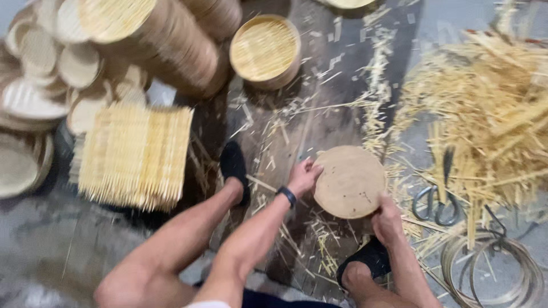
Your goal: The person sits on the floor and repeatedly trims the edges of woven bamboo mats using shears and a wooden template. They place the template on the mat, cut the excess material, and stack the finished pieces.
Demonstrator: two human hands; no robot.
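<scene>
Workshop floor covered in bamboo offcuts, dark board (319, 114) running down the middle where the person sits with feet either side. Far left there's a heap of round woven lids (40, 74), then a flat bundle of cut bamboo slats (134, 157) lying beside it, and a tall leaning stack of steamer rings (171, 40) behind. One finished steamer basket (265, 50) sits on its own further up the board.

Centre of it all: the round bamboo disc (350, 181), held just above the board between the knees. Left hand (304, 177) has its fingers curled over the left edge, wrist with a dark band. Right hand (387, 222) is closed on the lower right rim, thumb on top. So both hands are clamped on it, opposite sides.

My take, for working a disc like this well, keep the grip on the rim only and turn it in small bites so it stays flat, not flexed.

Right side has scissors (435, 197) lying near the disc, a big pile of bamboo strips (491, 108), and coiled hoops (491, 274) bottom corner
</scene>
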